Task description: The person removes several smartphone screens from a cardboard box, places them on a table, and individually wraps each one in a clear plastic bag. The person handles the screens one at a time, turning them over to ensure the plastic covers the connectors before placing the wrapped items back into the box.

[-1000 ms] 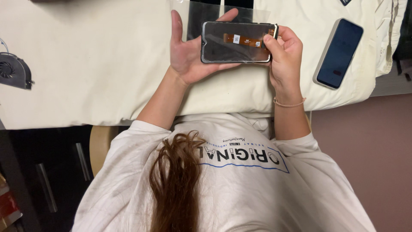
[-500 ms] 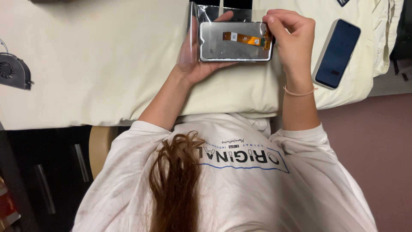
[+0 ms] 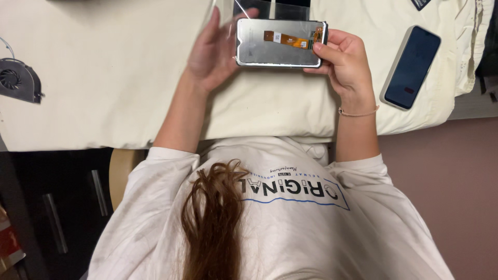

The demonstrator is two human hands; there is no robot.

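I hold a phone screen [image 3: 280,43] over the white cloth [image 3: 114,78] on the table. It lies flat and long, with its grey back up. An orange strip [image 3: 290,39] runs across that back.

My right hand [image 3: 345,65] grips the screen at its right end. My thumb presses on top near the orange strip, and my other fingers curl under it.

My left hand [image 3: 212,52] is at the left end of the screen. My fingers are spread out and loose, not squeezed. A thin clear film [image 3: 225,31] is over my fingers there. I cannot tell if I am pinching the film or only touching it.

A dark phone [image 3: 411,67] lies on the cloth to my right, well apart from the screen. A small black fan [image 3: 18,80] sits far to my left on the cloth.
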